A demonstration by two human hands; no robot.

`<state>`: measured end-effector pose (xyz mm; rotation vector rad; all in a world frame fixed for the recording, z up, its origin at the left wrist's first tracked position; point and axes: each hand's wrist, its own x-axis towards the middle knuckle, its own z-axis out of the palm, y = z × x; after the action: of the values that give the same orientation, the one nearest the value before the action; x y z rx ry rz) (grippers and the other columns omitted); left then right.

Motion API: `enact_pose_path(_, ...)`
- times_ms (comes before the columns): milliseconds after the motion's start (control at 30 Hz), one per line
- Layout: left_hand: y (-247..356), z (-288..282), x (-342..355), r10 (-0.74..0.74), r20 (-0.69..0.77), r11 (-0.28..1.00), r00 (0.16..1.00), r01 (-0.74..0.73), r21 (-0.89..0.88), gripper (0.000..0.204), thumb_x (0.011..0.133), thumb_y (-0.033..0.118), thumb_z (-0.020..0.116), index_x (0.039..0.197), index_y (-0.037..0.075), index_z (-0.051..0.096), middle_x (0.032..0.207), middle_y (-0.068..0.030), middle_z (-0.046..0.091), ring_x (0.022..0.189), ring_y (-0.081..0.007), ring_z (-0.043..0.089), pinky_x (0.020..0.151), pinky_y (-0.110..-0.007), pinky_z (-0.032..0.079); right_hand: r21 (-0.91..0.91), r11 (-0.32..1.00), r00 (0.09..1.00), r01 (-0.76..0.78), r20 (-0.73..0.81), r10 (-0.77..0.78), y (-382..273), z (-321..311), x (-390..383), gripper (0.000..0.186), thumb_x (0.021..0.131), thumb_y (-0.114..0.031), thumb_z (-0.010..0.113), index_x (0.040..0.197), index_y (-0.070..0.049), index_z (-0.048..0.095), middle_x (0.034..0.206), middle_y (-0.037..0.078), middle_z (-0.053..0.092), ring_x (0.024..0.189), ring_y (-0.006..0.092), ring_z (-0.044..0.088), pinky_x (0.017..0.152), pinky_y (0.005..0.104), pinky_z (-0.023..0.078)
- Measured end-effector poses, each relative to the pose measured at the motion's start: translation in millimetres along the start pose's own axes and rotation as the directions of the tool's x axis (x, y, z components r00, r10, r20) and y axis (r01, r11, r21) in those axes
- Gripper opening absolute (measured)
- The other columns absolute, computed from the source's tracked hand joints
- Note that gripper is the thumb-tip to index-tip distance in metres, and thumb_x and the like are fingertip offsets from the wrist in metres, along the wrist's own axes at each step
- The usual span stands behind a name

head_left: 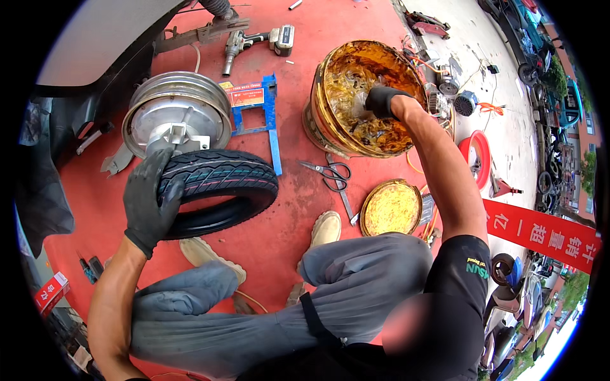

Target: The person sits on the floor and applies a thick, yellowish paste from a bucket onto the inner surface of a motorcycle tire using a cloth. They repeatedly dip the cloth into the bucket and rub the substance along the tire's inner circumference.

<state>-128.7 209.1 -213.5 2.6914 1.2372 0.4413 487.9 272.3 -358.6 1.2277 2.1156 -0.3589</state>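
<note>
A black scooter tire [219,184] stands tilted on the red floor, leaning toward a silver hub-motor wheel rim [181,105]. My left hand [152,197], in a dark glove, grips the tire's left side, fingers over the tread and thumb at the near edge. My right hand [384,101], in a black glove, reaches into a large bucket [314,120] coated with yellow-brown grease [346,92]. Its fingertips are hidden, so whether they hold anything cannot be made out. The bucket's round lid [391,206], smeared yellow, lies just in front of it.
Black-handled scissors [333,174] lie between tire and bucket. A blue frame [270,117] is beside the rim, and a cordless impact wrench [254,44] lies farther back. A red ring [476,159] and an electric motor [466,103] are at the right. A vehicle body [108,44] fills the upper left.
</note>
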Motion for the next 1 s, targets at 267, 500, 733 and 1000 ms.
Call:
enact_pose_path(267, -0.5, -2.2, 0.7, -0.007, -0.011, 1.000, 1.000, 0.006, -0.009, 0.054, 0.092, 0.025, 0.070, 0.141, 0.003, 0.059, 0.136, -0.0193, 0.065, 0.124, -0.0384, 0.061, 0.108, -0.047, 0.045, 0.504, 0.863, 0.999, -0.038, 0.001, 0.044, -1.0, -9.4, -9.5, 0.028, 0.092, -0.033, 0.067, 0.095, -0.006, 0.076, 0.082, 0.009, 0.074, 0.073, 0.0190, 0.067, 0.068, 0.0357, 0.053)
enact_pose_path(500, 1.7, -3.6, -0.4, -0.024, -0.028, 1.000, 0.999, 0.024, -0.001, 0.049, 0.096, 0.027, 0.065, 0.139, 0.004, 0.061, 0.135, -0.0194, 0.066, 0.124, -0.0392, 0.061, 0.109, -0.048, 0.045, 0.791, 0.365, 0.862, -0.491, 0.379, 0.338, -29.8, -38.4, -23.5, 0.067, 0.096, -0.066, 0.061, 0.058, -0.010, 0.060, 0.058, 0.004, 0.059, 0.050, 0.0189, 0.052, 0.051, 0.0398, 0.041)
enact_pose_path(733, 2.7, -6.9, -2.1, -0.033, -0.012, 0.999, 0.999, 0.033, 0.024, 0.050, 0.096, 0.027, 0.066, 0.140, 0.005, 0.060, 0.135, -0.0190, 0.066, 0.125, -0.0384, 0.061, 0.109, -0.048, 0.045, 0.798, 0.503, 0.900, -0.333, 0.110, 0.421, -37.9, -56.8, -13.5, 0.052, 0.088, -0.051, 0.078, 0.073, -0.002, 0.074, 0.068, 0.009, 0.067, 0.060, 0.0193, 0.060, 0.055, 0.0383, 0.046)
enact_pose_path(1000, 3.1, -5.1, -4.5, -0.045, -0.027, 0.998, 0.999, 0.046, 0.040, 0.051, 0.095, 0.028, 0.067, 0.141, 0.008, 0.061, 0.135, -0.0191, 0.066, 0.126, -0.0391, 0.060, 0.110, -0.048, 0.044, 0.999, -0.032, 0.832, 0.032, -0.009, 0.555, -18.5, -20.1, -46.5, 0.037, 0.090, -0.038, 0.079, 0.074, -0.006, 0.069, 0.070, 0.003, 0.062, 0.063, 0.0124, 0.054, 0.060, 0.0327, 0.045)
